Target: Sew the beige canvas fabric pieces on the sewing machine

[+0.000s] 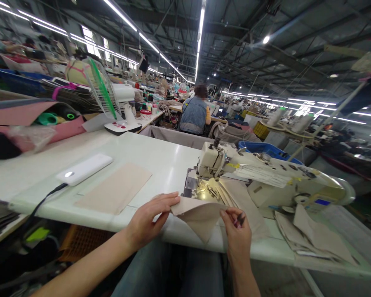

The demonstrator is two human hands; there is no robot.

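Observation:
A beige fabric piece [200,220] is stretched between my two hands at the front of the sewing machine [253,169], one corner drooping over the table edge. My left hand [151,216] is closed on its left end, fingertips near the metal needle plate [190,185]. The right end is pinched by the thumb and forefinger of my right hand [237,231]. A small dark tool with a pinkish part [239,220] is tucked in the right palm; its kind is mostly hidden. More beige fabric [241,198] lies under the machine arm.
Left on the pale table [160,152] lie a flat beige panel [117,187] and a white device [85,169] with a black cable. A fan [120,99] stands behind them. Folded beige pieces [315,235] rest at right. A seated person [194,111] in a denim vest is ahead.

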